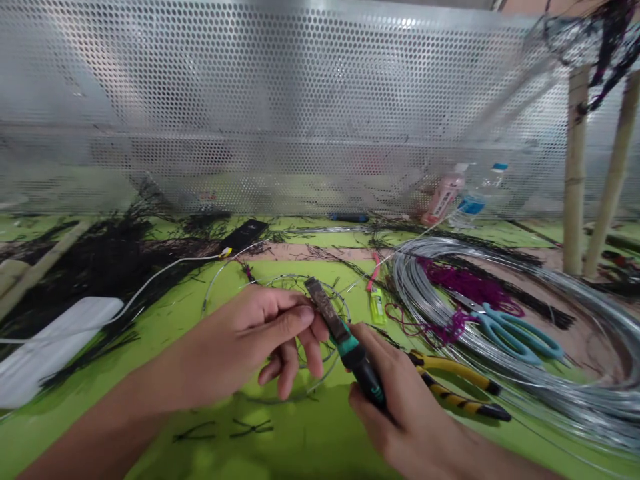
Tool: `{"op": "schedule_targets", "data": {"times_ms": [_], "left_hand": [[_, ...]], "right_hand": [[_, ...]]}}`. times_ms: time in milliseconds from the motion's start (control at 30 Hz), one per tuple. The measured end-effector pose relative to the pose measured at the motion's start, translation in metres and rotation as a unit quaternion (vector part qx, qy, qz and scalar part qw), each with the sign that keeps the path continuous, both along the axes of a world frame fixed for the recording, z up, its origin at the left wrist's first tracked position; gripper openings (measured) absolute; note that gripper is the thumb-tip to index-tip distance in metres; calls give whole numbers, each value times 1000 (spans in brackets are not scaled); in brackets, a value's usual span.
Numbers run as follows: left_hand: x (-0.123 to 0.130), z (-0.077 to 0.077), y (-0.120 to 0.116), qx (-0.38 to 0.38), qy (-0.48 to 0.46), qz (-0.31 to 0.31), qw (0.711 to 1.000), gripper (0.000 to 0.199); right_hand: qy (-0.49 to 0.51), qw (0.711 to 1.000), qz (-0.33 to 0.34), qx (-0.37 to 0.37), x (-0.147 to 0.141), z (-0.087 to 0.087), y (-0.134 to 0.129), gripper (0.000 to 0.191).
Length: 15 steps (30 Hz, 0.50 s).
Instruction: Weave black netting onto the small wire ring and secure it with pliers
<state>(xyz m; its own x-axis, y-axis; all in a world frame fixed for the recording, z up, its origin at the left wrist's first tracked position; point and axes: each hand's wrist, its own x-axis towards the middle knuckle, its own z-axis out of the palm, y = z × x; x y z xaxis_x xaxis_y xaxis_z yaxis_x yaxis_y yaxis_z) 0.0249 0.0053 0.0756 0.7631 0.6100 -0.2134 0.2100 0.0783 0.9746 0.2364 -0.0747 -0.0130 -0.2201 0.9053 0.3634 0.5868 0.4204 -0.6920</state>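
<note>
My right hand (400, 393) is wrapped round the handle of a black-and-green-handled tool (327, 310). Its flat, worn metal head points up and away; I cannot tell its exact kind. Beside that head, my left hand (260, 333) pinches with thumb and forefinger. What lies in the pinch, if anything, is hidden, and the other fingers hang loosely curled. Behind and below the hands lies a ring of thin wire (285, 277), partly covered by them. Two small twisted black ties (250, 429) rest on the green tabletop (280, 460) nearer to me.
On the right lie a big coil of silvery wire (410, 273), light-blue scissors (520, 333), yellow-black pliers (455, 373) and purple cord (465, 287). A lighter (377, 307) is behind my hands. Black strands (100, 267), a phone (245, 233) and a white power strip (60, 347) lie left.
</note>
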Motion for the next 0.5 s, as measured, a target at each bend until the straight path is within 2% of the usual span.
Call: {"op": "schedule_targets", "data": {"times_ms": [500], "left_hand": [[6,-3,1,-49,-45,-7,998,28]], "right_hand": [[2,997,13,-72,1,0,-1,25]]}}
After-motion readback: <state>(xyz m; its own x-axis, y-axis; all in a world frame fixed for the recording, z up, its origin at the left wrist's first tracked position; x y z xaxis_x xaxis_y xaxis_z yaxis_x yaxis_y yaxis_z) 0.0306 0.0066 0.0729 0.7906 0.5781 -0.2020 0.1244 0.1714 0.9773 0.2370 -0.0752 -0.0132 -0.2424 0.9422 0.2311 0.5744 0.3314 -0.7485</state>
